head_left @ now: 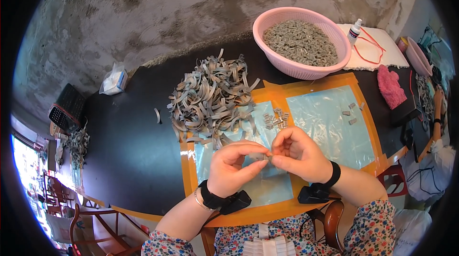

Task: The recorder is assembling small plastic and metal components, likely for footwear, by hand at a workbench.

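Head view shows the left hand (229, 170) and right hand (299, 155) meeting over the counter (124, 141), both pinching one small grey strip piece (265, 155) between fingertips. Fitting it seems underway; next comes careful alignment, then a firm press.

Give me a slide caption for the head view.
Both hands, left hand and right hand, pinch a small grey piece beside a heap of grey strips and a pink basket.
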`<state>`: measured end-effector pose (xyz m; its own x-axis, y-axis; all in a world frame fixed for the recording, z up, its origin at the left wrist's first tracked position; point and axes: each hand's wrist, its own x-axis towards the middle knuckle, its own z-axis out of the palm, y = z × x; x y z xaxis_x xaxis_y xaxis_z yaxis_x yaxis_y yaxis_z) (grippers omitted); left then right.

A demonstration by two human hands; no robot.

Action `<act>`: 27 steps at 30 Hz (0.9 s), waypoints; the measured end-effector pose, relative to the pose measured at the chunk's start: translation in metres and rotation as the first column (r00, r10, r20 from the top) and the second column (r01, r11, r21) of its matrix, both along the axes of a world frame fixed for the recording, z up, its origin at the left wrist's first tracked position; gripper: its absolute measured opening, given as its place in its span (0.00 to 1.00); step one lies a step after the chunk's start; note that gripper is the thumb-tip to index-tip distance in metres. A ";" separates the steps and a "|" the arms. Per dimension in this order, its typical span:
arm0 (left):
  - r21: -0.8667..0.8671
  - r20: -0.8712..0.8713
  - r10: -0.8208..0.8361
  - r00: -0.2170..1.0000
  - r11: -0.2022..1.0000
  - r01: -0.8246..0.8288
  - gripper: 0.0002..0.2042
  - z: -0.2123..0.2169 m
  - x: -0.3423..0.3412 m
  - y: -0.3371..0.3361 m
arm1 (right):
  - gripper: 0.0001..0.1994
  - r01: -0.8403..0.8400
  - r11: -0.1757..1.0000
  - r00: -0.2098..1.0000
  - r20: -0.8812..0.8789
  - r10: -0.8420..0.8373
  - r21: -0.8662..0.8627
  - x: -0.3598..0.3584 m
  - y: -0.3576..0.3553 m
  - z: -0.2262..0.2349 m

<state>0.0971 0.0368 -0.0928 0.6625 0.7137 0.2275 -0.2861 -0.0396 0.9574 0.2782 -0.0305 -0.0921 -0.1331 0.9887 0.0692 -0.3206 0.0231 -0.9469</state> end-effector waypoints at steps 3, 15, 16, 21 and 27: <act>0.136 -0.059 0.014 0.998 0.991 -0.006 0.13 0.000 -0.002 0.002 | 0.11 0.015 0.998 1.000 -0.013 -0.014 0.058 0.001 -0.001 0.006; 0.123 -0.114 -0.013 0.993 0.992 0.027 0.12 -0.002 0.000 -0.003 | 0.06 -0.097 0.981 0.990 0.121 0.077 0.166 0.008 -0.001 0.004; 0.007 -0.062 -0.004 0.998 1.000 0.004 0.12 -0.002 0.001 -0.004 | 0.05 -0.109 0.991 0.994 0.033 0.107 0.072 0.008 -0.002 0.005; -0.017 -0.022 -0.041 0.999 0.999 0.041 0.13 -0.007 -0.002 0.000 | 0.04 -0.118 0.991 0.993 -0.006 0.118 -0.055 0.009 -0.001 0.005; -0.008 -0.021 -0.050 0.999 0.999 0.050 0.10 0.002 -0.003 0.001 | 0.05 -0.083 0.994 0.996 0.029 0.086 -0.075 0.011 0.000 0.006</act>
